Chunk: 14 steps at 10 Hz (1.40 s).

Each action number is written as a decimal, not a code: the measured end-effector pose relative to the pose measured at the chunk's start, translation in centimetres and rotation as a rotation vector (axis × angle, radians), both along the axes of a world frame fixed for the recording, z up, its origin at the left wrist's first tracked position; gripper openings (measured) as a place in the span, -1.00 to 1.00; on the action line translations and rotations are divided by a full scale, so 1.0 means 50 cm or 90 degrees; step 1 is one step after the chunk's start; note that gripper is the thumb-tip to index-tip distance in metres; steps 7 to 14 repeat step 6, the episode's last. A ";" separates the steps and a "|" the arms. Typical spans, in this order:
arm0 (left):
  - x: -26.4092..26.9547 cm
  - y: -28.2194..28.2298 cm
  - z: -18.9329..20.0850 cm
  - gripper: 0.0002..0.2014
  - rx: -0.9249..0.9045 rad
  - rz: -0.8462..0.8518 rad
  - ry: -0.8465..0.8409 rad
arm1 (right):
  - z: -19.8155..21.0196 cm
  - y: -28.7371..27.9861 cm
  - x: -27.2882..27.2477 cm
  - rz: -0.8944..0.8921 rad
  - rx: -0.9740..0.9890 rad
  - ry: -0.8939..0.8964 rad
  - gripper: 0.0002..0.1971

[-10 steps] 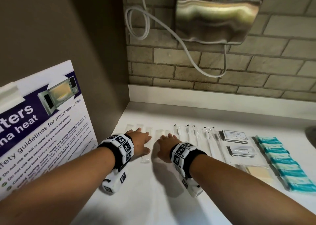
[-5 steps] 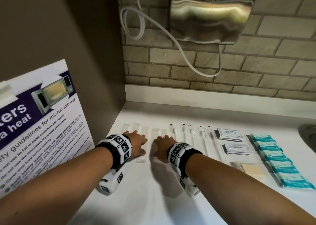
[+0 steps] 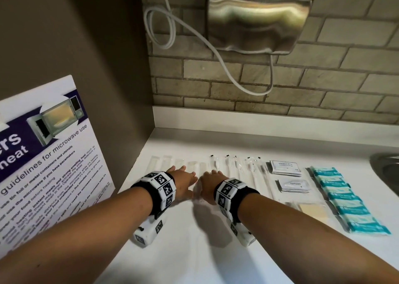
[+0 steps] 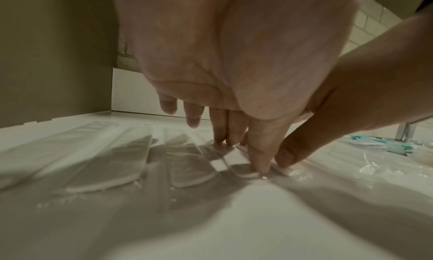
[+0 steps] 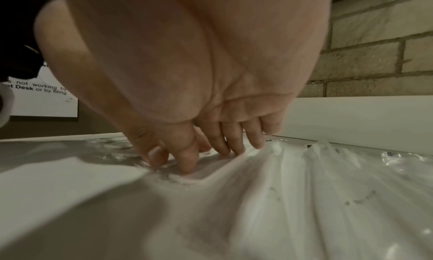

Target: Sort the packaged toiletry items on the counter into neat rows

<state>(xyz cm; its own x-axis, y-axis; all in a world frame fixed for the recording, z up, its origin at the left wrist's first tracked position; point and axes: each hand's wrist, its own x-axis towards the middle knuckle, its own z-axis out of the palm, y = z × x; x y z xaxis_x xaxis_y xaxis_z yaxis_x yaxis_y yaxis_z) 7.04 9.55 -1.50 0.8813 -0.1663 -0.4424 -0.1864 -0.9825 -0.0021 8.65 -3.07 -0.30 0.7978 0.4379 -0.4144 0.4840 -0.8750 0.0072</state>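
Both hands flat on the white worktop (image 3: pixel 194 251), side by side at the left end of the rows. Left hand (image 3: pixel 182 181) with straight fingers pressing a clear packet (image 4: pixel 236 168); right hand (image 3: pixel 210 183) likewise, fingertips (image 5: pixel 187 166) pressing the next packet (image 5: pixel 203 175). Nothing gripped. Compared with a second ago: hands closer together, thumbs almost touching. Unmoved: toothbrushes (image 3: pixel 233 167), sachets (image 3: pixel 285 167), teal soaps (image 3: pixel 345 199) in rows to the right.
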 end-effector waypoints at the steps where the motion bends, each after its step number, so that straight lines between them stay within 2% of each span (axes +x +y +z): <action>1: 0.002 0.005 0.002 -0.31 -0.008 0.002 0.002 | 0.003 -0.002 -0.003 -0.007 -0.009 -0.008 -0.44; 3: 0.005 0.007 0.003 -0.29 -0.038 0.030 -0.006 | 0.008 -0.005 -0.004 0.003 -0.006 -0.024 -0.52; 4: 0.004 0.006 0.016 -0.36 -0.039 0.041 -0.026 | 0.013 -0.015 -0.001 0.018 0.020 -0.029 -0.53; 6: -0.023 -0.004 0.113 -0.43 -0.142 0.067 -0.130 | 0.056 -0.051 -0.018 0.024 0.098 -0.051 -0.58; 14: -0.023 -0.004 0.113 -0.43 -0.142 0.067 -0.130 | 0.056 -0.051 -0.018 0.024 0.098 -0.051 -0.58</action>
